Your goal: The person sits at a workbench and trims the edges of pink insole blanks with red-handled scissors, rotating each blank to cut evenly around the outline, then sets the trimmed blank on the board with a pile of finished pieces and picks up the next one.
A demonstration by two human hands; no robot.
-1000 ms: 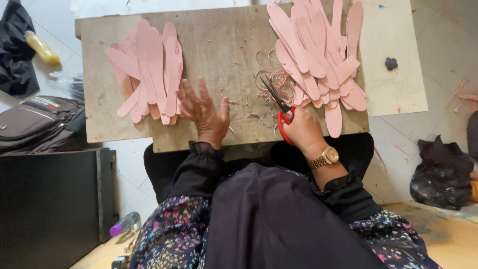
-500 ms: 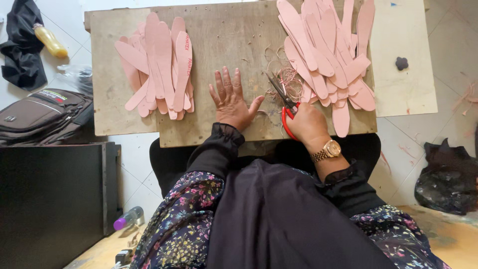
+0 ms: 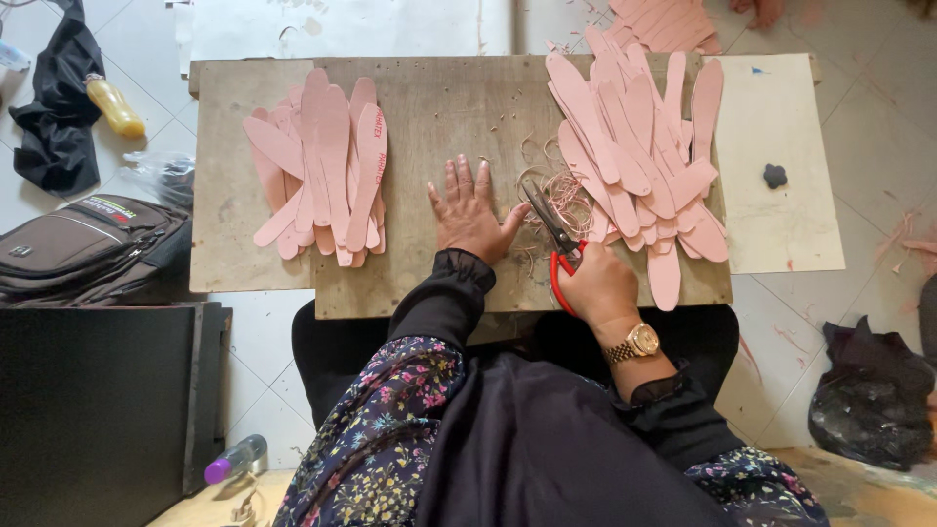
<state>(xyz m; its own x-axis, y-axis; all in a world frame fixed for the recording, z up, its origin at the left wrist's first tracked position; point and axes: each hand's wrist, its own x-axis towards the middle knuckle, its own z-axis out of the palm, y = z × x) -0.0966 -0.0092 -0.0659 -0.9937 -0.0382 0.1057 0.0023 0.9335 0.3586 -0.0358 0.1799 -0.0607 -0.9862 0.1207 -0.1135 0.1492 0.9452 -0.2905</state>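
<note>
Fingers of the right hand (image 3: 597, 285) clench the red handles of the scissors (image 3: 553, 234), whose long axis runs from 5 o'clock up to blades pointing at 11 o'clock, over curly trimmings (image 3: 556, 191). Left hand (image 3: 470, 217) lies flat, fingers spread, on the wooden board (image 3: 439, 107), holding nothing.

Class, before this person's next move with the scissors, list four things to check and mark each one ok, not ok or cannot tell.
1. Right hand grips the red-handled scissors: ok.
2. Left hand lies flat on the wooden board, clear of the blades: ok.
3. Blades shut: cannot tell.
4. Pink cut-outs sorted in two piles, left pile and right pile: ok.
5. Board free of trimmings: not ok.
</note>
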